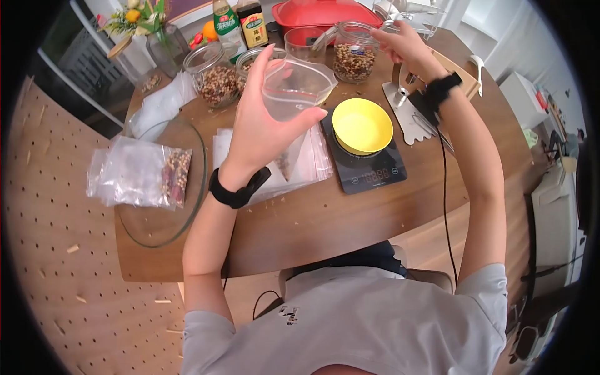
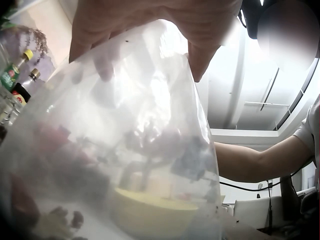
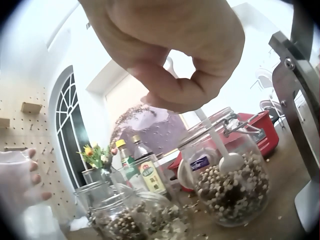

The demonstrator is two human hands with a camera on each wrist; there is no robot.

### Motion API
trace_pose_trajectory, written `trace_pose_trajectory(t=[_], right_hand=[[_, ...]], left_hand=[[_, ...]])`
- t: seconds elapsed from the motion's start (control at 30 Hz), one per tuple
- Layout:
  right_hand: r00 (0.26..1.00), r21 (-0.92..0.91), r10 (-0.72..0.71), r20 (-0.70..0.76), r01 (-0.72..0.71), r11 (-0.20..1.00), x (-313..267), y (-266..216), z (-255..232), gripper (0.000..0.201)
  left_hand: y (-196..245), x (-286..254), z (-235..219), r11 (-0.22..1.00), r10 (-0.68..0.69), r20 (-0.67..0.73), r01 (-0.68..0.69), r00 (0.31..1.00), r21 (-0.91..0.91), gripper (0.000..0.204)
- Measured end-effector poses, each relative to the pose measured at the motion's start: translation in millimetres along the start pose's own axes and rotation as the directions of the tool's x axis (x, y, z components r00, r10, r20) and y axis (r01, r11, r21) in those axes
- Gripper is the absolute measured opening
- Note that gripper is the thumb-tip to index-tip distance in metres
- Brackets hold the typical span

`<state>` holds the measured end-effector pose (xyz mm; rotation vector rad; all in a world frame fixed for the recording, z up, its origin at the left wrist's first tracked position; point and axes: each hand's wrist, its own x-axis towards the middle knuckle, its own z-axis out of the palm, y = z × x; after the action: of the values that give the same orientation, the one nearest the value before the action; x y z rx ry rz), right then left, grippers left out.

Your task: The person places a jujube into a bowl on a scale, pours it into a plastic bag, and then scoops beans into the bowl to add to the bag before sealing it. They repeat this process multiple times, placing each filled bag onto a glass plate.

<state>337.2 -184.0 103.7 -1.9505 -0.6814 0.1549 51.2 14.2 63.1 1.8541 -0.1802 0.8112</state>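
Observation:
My left hand (image 1: 256,119) holds a clear plastic bag (image 1: 294,90) by its mouth, thumb and fingers spread along the rim; a little mixed content lies at its bottom tip. In the left wrist view the bag (image 2: 145,110) hangs from the fingers. My right hand (image 3: 175,55) pinches the handle of a white spoon (image 3: 231,162), whose bowl is inside an open glass jar (image 3: 227,200) of mixed beans or grains. Between the hands, a yellow bowl (image 1: 362,125) sits on a black scale (image 1: 374,172) with faint digits showing.
Filled bags (image 1: 144,172) lie on a glass plate (image 1: 156,240) at the left. Two more jars (image 1: 219,84), sauce bottles (image 1: 253,25) and a red container (image 1: 312,14) stand along the back. Flat empty bags (image 1: 315,159) lie below the left hand; a metal stand (image 1: 403,112) is at right.

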Motion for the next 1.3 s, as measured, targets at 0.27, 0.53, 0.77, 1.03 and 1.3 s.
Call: trace_pose_trajectory(t=[0.27,0.53,0.77,1.03,1.3], right_hand=[[0.939,-0.403,-0.338,-0.064,0.285,0.869,74.0,38.3,3.7,0.046],[0.982,-0.295,-0.106,-0.155,0.056,0.954,63.8,23.2,12.9,0.035],[0.989,0.217,0.052,-0.141,-0.021,0.976,30.4,22.3,1.0,0.041],[0.99,0.511,0.013,-0.14,0.061,0.858,-37.6,11.6,3.8,0.045],[0.97,0.598,-0.041,-0.238,0.18,0.781,-71.3,-9.0,-11.9,0.05]], left_hand=[[0.3,0.0,-4.9,0.998,0.039,0.0,-0.039,0.999,0.054,0.112],[4.2,-1.6,-1.2,1.0,-0.001,0.007,0.001,1.0,0.016,0.112],[6.1,-0.9,-1.9,1.0,0.003,0.001,-0.003,1.0,-0.008,0.111],[9.7,-1.8,-2.6,1.0,0.008,-0.004,-0.008,1.0,0.009,0.111],[7.7,-2.6,0.1,1.0,-0.013,0.017,0.013,1.0,-0.001,0.11]])
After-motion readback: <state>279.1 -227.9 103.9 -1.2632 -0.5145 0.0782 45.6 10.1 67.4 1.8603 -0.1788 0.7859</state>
